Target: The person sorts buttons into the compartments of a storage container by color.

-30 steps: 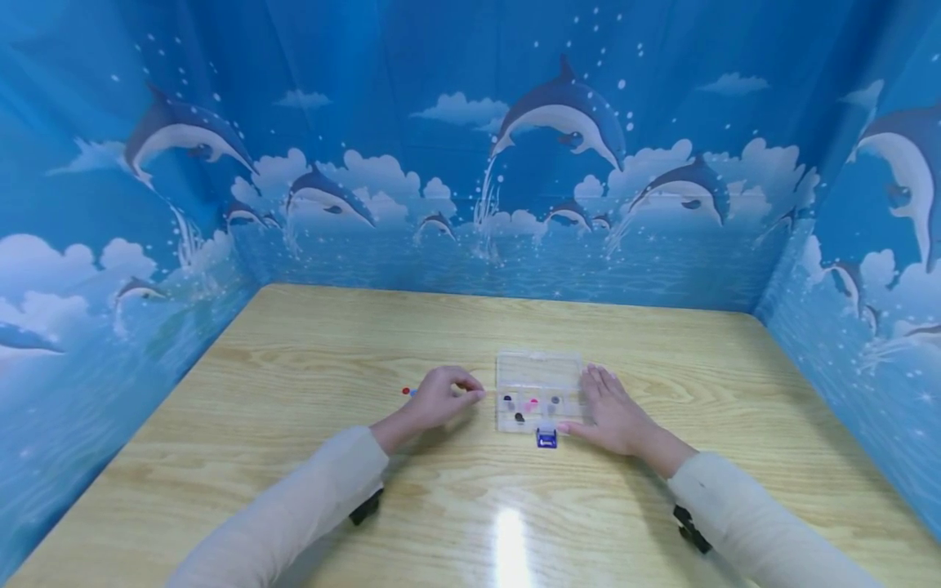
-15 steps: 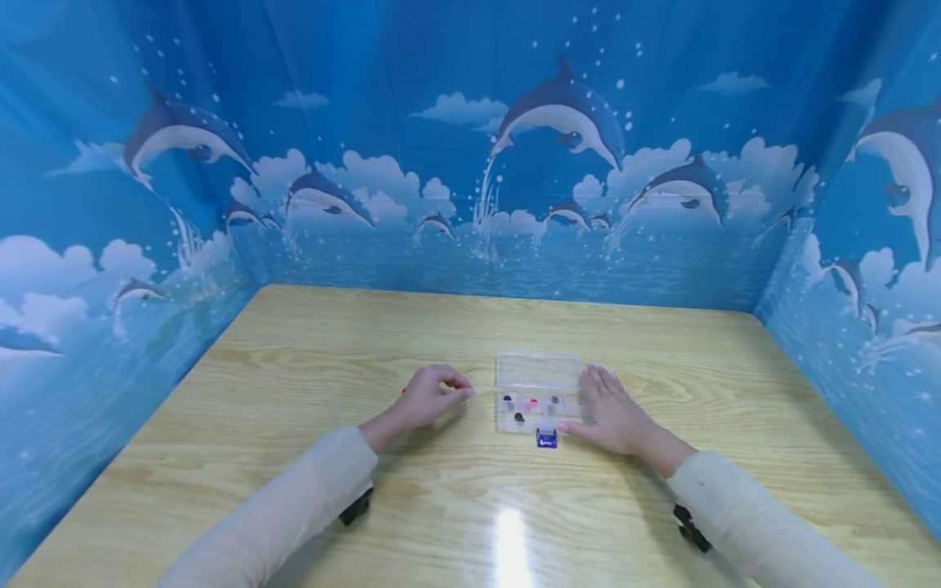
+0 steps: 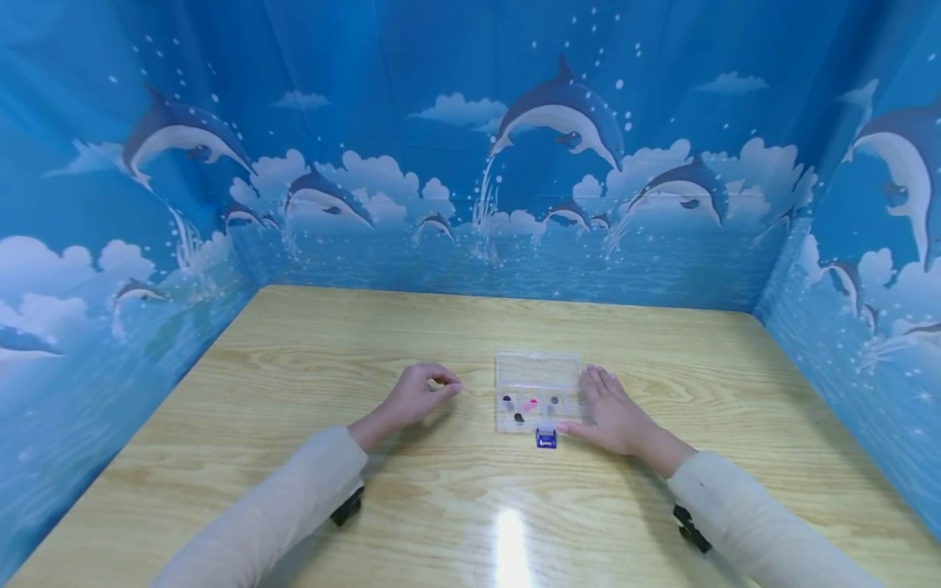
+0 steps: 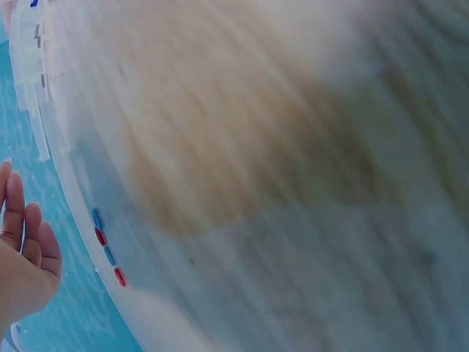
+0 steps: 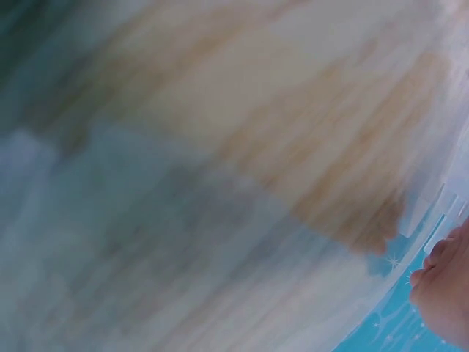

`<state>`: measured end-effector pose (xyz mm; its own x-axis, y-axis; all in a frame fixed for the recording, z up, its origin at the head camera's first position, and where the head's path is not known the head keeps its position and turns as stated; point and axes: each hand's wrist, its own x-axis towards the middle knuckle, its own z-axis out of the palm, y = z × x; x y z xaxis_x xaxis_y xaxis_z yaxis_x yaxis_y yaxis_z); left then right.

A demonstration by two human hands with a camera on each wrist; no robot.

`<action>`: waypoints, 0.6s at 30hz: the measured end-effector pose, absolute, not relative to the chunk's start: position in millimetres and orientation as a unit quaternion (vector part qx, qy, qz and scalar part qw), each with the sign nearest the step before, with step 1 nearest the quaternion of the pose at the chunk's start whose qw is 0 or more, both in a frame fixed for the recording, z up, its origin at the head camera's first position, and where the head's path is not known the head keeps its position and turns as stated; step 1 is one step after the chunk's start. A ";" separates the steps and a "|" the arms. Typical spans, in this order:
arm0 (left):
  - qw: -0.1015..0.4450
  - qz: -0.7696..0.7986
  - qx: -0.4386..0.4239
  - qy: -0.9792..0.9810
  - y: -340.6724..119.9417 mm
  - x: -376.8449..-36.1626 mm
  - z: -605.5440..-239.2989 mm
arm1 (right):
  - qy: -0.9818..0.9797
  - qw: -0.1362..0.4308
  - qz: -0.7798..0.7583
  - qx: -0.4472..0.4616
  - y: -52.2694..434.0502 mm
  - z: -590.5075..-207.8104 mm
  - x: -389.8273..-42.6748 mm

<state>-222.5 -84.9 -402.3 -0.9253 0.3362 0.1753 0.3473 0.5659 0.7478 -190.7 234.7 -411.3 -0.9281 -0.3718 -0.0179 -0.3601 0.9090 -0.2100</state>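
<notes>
A clear plastic compartment box (image 3: 539, 369) lies on the table with its lid folded back. Several small dark, grey and pink pieces (image 3: 532, 404) sit in its compartments, and a blue latch (image 3: 546, 438) sticks out at the front. My right hand (image 3: 613, 415) rests flat along the box's right side, fingers straight, thumb near the front edge. To the left of the box is my left hand (image 3: 413, 396), thumb and forefinger tips close together; whether anything is between them cannot be told. In the left wrist view, several small red and blue pieces (image 4: 100, 236) lie in a row on the table.
The wood-grain table (image 3: 412, 523) stretches out around the box. A blue curtain (image 3: 412, 122) printed with dolphins closes off the back and both sides. Both wrist views are mostly blurred.
My left hand has moved leftward, away from the box, and now covers the red and blue pieces in the head view. The right hand and the box stay where they were.
</notes>
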 end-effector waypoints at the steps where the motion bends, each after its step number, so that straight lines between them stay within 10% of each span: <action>1: 0.007 -0.427 -0.189 -0.884 -86.3 -222.0 -401.4 | 0.977 0.029 -0.102 -0.187 234.7 -411.1 -190.6; 18: 0.015 -0.446 -0.174 -0.878 -107.8 -224.0 -403.2 | 0.977 0.026 -0.101 -0.187 234.9 -412.3 -191.0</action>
